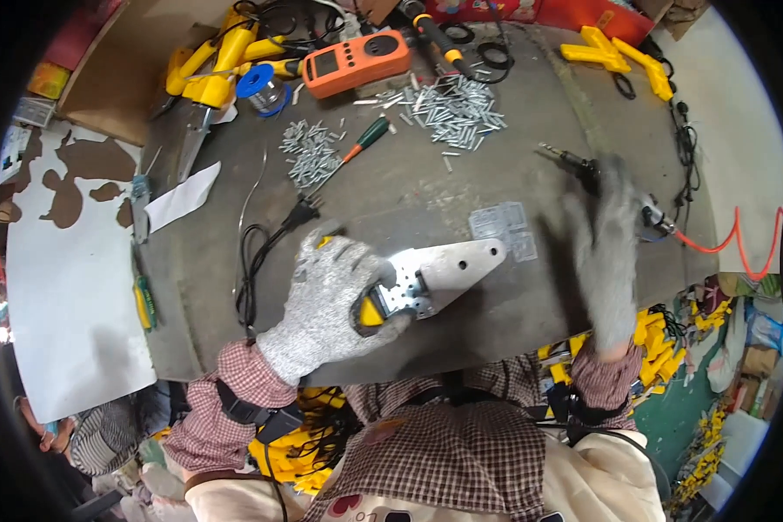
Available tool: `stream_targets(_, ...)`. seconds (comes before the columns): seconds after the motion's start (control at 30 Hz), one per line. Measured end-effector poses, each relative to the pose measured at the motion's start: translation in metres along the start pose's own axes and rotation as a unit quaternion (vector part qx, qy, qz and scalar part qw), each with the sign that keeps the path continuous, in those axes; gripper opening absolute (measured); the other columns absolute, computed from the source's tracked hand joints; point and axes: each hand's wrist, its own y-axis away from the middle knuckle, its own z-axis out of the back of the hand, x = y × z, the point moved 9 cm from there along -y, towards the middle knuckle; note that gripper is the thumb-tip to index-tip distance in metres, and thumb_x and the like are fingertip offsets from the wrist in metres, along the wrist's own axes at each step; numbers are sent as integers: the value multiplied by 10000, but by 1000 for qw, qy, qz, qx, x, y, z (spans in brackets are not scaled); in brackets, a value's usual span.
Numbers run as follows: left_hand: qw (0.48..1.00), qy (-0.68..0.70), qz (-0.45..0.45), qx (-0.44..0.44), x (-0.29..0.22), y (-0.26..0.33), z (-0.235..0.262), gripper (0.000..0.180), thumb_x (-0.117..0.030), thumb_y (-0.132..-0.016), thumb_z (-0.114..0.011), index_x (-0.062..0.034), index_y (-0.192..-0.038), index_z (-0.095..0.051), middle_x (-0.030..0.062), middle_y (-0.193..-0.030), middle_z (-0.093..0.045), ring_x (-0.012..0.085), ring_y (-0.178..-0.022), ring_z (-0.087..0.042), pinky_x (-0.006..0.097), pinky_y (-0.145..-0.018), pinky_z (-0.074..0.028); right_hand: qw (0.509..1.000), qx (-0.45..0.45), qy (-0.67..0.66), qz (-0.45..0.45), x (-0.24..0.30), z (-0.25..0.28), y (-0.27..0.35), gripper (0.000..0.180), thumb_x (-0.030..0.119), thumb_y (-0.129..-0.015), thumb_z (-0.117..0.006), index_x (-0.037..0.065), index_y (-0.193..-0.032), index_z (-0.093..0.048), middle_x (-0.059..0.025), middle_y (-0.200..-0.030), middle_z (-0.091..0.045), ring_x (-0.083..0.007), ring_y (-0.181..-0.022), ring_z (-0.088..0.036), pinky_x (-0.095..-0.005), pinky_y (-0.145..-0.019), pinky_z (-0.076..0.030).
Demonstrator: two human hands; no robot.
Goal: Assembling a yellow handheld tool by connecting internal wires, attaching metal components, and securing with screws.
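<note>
Clearly the work is mid-way: a yellow-handled tool with a flat grey metal plate [444,271] lies near the front edge of the dark table [235,261], its black cord [261,248] trailing off to the left, while heaps of small silver screws [457,109] sit unused farther back. Whether any screw is already seated in the plate cannot be told; the holes that show look empty, so I judge the fastening as not yet done.

The left hand [331,300], in a speckled grey glove, is clenched around the yellow handle end of the plate tool, its fingers [357,257] curled over the top and pinning it to the table. The right hand [605,252], also gloved, is blurred; it reaches to a pneumatic screwdriver [583,165] whose orange air hose [731,239] runs off to the right. Its fingers look stretched out rather than closed, but the blur makes a firm grip impossible to confirm. An orange meter [357,61] and a green-handled screwdriver [365,139] lie beyond.
</note>
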Motion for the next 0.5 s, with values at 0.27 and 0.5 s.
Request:
stream_targets(0.27, 1000, 1, 6, -7, 2, -9, -1, 485, -442, -700, -821, -102, -994, -637, 119, -936, -618, 336, -976, -599, 547, -1068, -362, 975, 144, -119, 121, -64, -4, -1, 359, 222, -816, -756, 9, -1076, -630, -166, -1171, -606, -344, -1136, -577, -414, -993, -456)
stream_targets(0.5, 1000, 9, 7, -21, -5, -20, -2, 423, -417, -740, -823, -129, -951, -596, 84, -927, -586, 325, -952, -566, 538, -1090, -330, 996, 22, 9, -86, -104, -16, -31, 798, 273, -826, -749, -13, -1481, -394, -259, -1296, -584, -419, -1173, -597, -465, -966, -492)
